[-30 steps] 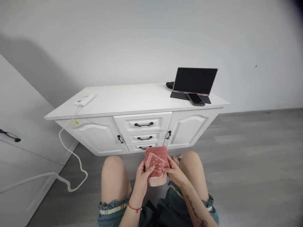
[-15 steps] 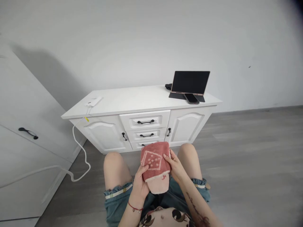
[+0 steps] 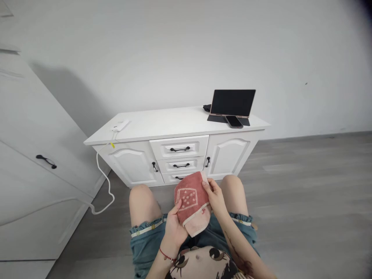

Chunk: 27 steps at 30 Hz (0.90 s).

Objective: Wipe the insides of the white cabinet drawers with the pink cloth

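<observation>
1. Head view: the person sits on the grey floor (image 3: 305, 201) with bare knees up, and both hands are closed on a folded red towel (image 3: 190, 199) held above the lap, between the knees.
2. The left hand (image 3: 174, 228) cups the towel from below at its lower left, thumb lying over the front face.
3. The right hand (image 3: 213, 193) pinches the towel's upper right corner, fingers curled over the edge.
4. The towel shows a pale square outline with dots on its red face; a lighter pink layer sticks out at the bottom, tilted down to the right.
5. Just beyond the knees stands a white counter (image 3: 162, 124) with three drawers and two doors.
6. On its right end a dark tablet (image 3: 233, 101) leans upright, with a phone (image 3: 234, 121) lying flat just in front of it.
7. At its left end lies a white charger (image 3: 119, 125), whose cable (image 3: 103, 182) hangs down to the floor.
</observation>
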Each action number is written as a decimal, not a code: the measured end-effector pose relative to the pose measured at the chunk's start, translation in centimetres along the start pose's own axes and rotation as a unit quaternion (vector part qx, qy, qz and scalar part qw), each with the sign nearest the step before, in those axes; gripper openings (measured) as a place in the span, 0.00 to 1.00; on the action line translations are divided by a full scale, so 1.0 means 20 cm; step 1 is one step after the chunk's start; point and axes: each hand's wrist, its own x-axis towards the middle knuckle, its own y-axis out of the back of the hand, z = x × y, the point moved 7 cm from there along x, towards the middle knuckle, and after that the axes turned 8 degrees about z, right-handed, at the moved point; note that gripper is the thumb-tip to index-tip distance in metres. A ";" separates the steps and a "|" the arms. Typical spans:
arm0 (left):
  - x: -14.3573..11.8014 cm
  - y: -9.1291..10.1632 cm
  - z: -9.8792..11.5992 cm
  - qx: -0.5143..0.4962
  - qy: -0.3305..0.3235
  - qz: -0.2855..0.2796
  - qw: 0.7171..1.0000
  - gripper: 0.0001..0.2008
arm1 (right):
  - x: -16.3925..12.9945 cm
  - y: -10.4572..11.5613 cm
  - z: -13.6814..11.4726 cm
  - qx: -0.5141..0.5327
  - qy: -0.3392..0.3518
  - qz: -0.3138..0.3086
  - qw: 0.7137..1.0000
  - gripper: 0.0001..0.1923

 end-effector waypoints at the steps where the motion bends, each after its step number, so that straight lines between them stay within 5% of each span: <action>1: -0.01 -0.01 0.00 0.005 0.004 -0.008 1.000 0.14 | 0.00 0.01 -0.01 -0.019 0.013 0.008 1.000 0.14; 9: -0.05 -0.05 0.00 0.021 -0.010 0.003 1.000 0.13 | -0.03 0.05 -0.04 -0.059 0.058 0.054 0.995 0.12; 20: 0.00 0.06 0.05 -0.031 -0.056 0.079 0.995 0.06 | 0.03 -0.01 -0.02 -0.021 -0.002 -0.047 0.999 0.14; 27: 0.07 0.09 0.05 -0.039 -0.047 0.064 0.996 0.07 | 0.04 0.02 -0.07 -0.014 0.023 -0.025 0.999 0.14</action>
